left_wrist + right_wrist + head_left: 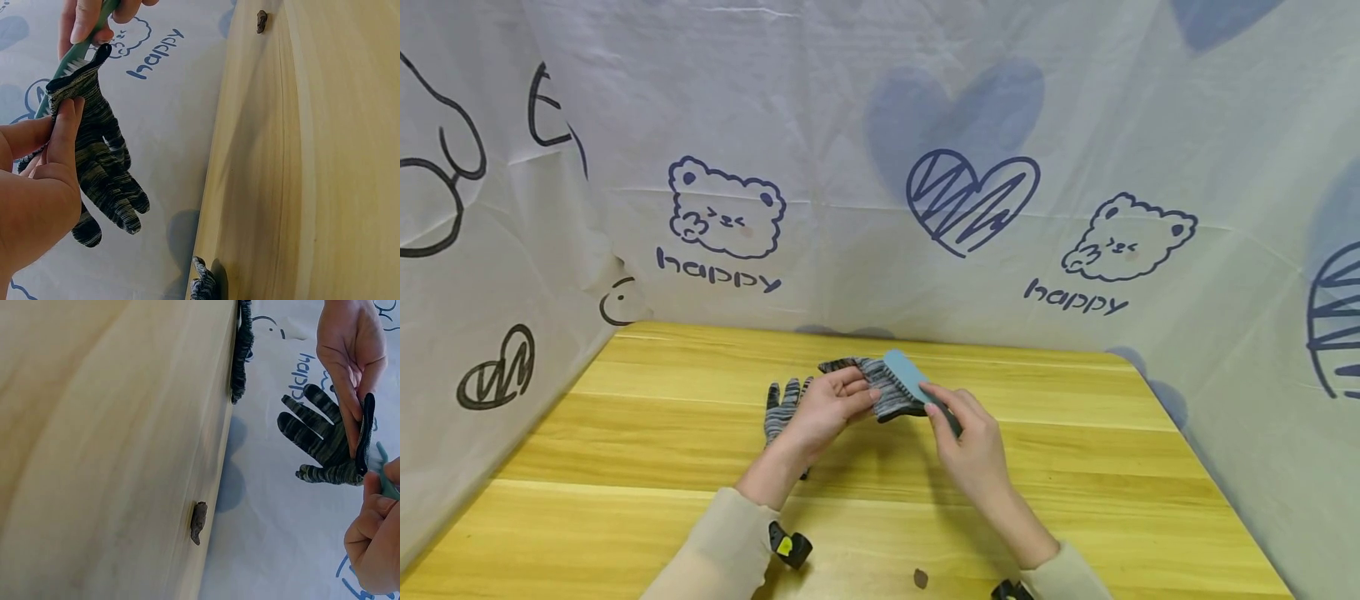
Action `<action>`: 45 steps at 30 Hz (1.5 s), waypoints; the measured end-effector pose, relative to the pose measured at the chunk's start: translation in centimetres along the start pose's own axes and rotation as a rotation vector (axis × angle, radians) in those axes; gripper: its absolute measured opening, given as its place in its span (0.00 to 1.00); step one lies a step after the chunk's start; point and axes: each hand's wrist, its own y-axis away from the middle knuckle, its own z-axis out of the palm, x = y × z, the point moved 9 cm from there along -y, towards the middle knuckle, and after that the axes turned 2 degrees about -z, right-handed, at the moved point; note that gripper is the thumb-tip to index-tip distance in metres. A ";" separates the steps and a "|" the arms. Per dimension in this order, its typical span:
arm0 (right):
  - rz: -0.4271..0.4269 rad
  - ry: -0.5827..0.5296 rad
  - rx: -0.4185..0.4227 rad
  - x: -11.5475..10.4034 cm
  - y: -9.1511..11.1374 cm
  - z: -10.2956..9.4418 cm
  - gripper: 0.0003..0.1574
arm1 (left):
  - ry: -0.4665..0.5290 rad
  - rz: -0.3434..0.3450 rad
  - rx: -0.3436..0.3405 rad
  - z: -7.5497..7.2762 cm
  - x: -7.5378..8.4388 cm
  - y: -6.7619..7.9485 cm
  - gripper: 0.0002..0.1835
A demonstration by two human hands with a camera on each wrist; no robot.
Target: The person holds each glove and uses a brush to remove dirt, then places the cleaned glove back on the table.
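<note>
My left hand [829,410] pinches a grey-and-black striped knit glove [889,397] near its dark cuff, holding it up above the table. In the left wrist view the glove [103,150] hangs with its fingers pointing down. My right hand [972,437] grips the handle of a blue-green brush [907,377]. Its pale bristles [76,65] are against the glove near the cuff. Another glove of the same striped knit [781,410] lies on the table beyond my left wrist, partly hidden by that arm.
A small brown lump [921,577] lies on the wooden table [1075,467] near its front. Behind and beside the table hangs a white sheet [850,275] with hearts and bear drawings. Black wrist devices [790,546] sit at both sleeves.
</note>
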 end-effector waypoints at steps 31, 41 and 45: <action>-0.049 -0.068 -0.113 -0.6 0.0 0.8 0.19 | -0.010 0.019 0.009 -0.2 0.3 -0.1 0.21; -0.031 -0.025 -0.089 -0.4 0.0 0.5 0.18 | -0.035 0.014 0.020 -0.2 0.2 -0.1 0.22; -0.033 -0.021 -0.078 -0.3 0.0 0.5 0.17 | -0.037 0.013 0.023 -0.2 0.1 -0.1 0.26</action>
